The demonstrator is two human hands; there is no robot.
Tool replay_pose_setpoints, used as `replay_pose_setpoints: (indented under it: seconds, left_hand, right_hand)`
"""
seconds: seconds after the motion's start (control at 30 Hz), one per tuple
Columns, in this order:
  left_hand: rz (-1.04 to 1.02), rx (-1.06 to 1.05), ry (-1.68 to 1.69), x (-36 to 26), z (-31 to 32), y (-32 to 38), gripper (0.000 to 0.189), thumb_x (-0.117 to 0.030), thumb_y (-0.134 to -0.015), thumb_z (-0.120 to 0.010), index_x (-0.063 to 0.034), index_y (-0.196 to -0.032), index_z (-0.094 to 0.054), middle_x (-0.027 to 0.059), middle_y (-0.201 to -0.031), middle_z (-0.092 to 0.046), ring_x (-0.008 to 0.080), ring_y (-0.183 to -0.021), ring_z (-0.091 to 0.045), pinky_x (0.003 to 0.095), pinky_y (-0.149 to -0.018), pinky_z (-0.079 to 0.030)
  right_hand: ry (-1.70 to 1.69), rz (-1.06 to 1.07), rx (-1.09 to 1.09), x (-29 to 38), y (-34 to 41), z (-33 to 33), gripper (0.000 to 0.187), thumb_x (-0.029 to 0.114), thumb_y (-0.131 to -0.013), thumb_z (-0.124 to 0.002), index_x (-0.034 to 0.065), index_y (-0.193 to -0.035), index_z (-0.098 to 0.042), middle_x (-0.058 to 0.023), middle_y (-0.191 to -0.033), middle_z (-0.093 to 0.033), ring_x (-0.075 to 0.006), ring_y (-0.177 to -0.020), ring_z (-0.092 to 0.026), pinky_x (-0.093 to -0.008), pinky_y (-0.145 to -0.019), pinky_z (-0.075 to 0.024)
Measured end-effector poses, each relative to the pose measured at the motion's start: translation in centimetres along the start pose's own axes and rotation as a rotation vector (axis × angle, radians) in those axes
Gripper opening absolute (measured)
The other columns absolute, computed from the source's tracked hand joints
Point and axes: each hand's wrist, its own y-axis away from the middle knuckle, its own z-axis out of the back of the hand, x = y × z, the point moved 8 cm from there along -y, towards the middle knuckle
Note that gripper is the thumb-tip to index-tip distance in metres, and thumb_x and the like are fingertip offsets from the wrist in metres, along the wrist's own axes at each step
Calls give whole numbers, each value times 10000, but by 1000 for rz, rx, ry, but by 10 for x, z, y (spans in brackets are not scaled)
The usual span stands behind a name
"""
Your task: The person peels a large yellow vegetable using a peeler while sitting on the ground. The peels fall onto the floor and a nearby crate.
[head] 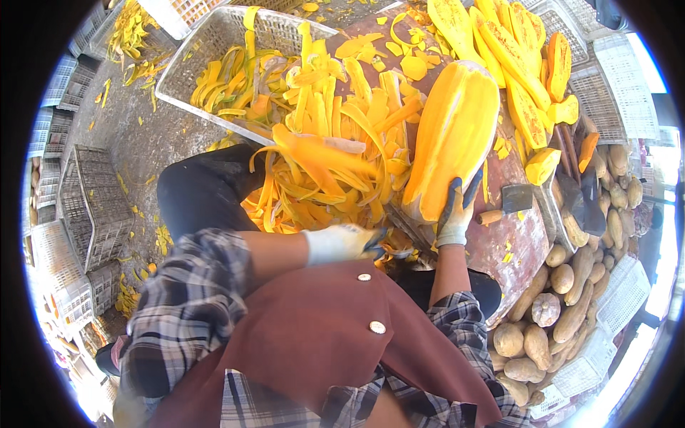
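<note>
A large peeled pumpkin lies lengthwise before me, its orange flesh marked with pale streaks. My right hand, in a white glove with dark blue fingertips, grips its lower end. In a matching glove, my left hand is held in front of my apron, left of the pumpkin and apart from it. Its fingers are bent and blurred, so whether they hold a tool cannot be told. Long peel strips are heaped between my knees and against the pumpkin's left side.
A white plastic crate of peelings stands front left. Cut pumpkin pieces are piled at the board's far right. A wooden-handled cleaver lies on the reddish board. Unpeeled squashes lie to the right; stacked crates stand left.
</note>
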Motion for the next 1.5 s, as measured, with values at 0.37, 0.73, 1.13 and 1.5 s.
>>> replay_pose_setpoints:
  seconds: [0.37, 0.73, 1.13, 1.5]
  left_hand:
    - [187, -442, -12, 22, 272, -174, 445, -370, -1064, -429, 7, -1242, -586, 226, -877, -710, 402, -808, -692, 506, -751, -549]
    - [-218, -16, -487, -17, 10, 1, 408, -170, -1020, -535, 42, -1368, -562, 344, -1481, -453, 411, -1171, -654, 463, -980, -552]
    - [168, -472, -297, -17, 244, -168, 476, -319, -1063, -418, 53, -1333, -542, 307, -1112, -693, 459, -1000, -694, 507, -884, -566]
    - [204, 0, -174, -17, 2, 26, 603, -316, -1031, -522, -3, -1528, -392, 364, -1337, -570, 487, -1115, -645, 523, -1014, -499]
  right_hand:
    - [48, 10, -34, -10, -3, 6, 732, 198, -1018, -610, 27, -1633, -251, -156, -1663, -330, -247, -1441, -434, -334, -1159, -368]
    - [-13, -49, -12, 2, 3, -2, 733, 119, -1022, -602, 34, -1643, -223, -93, -1655, -323, -208, -1451, -396, -334, -1174, -351]
    - [-3, -26, -67, -3, -1, 3, 788, 182, -961, -688, 28, -1623, -290, -128, -1681, -317, -242, -1519, -345, -335, -1216, -299]
    - [-440, -285, -363, -35, 33, 21, 830, 334, -982, -692, 53, -1626, -253, -171, -1578, -431, -314, -1429, -441, -428, -1149, -404]
